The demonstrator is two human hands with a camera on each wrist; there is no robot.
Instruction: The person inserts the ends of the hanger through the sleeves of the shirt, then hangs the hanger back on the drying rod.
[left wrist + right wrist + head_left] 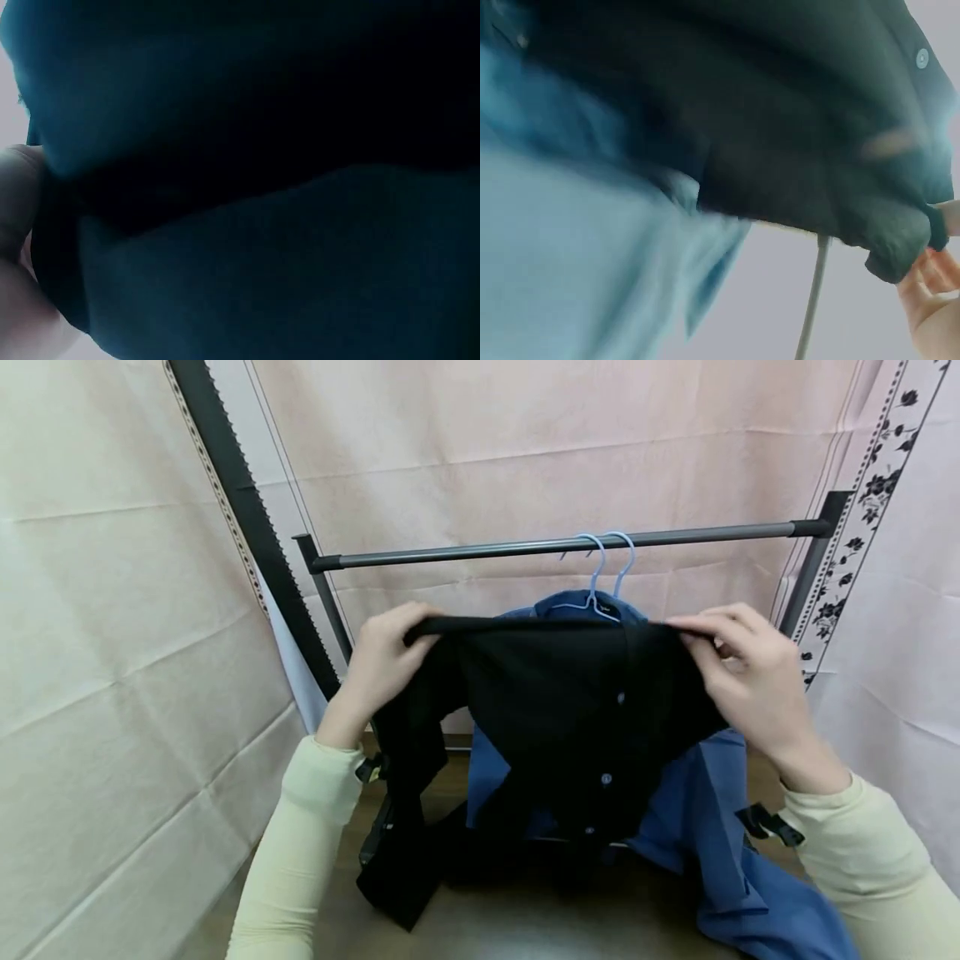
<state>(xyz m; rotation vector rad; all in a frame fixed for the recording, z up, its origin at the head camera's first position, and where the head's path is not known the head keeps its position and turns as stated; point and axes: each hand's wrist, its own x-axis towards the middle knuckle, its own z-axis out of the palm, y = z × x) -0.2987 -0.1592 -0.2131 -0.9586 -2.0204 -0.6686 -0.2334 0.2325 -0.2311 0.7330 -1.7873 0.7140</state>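
A black shirt (555,710) with small light buttons is stretched between both hands in the head view, its upper edge nearly level. My left hand (386,652) grips one end of that edge, and a sleeve hangs below it. At the other end my right hand (757,681) pinches the cloth between thumb and fingers. Dark cloth (262,262) fills most of the left wrist view. Behind the black shirt hangs a blue shirt (712,802), partly covered by it. Light blue hangers (596,568) show above, one at the blue shirt's collar.
A grey rail (465,552) of a clothes rack carries the hangers, with a dark upright post at each end. Pale pink curtains (525,418) surround the rack on the back and sides. A brownish floor (495,918) lies below.
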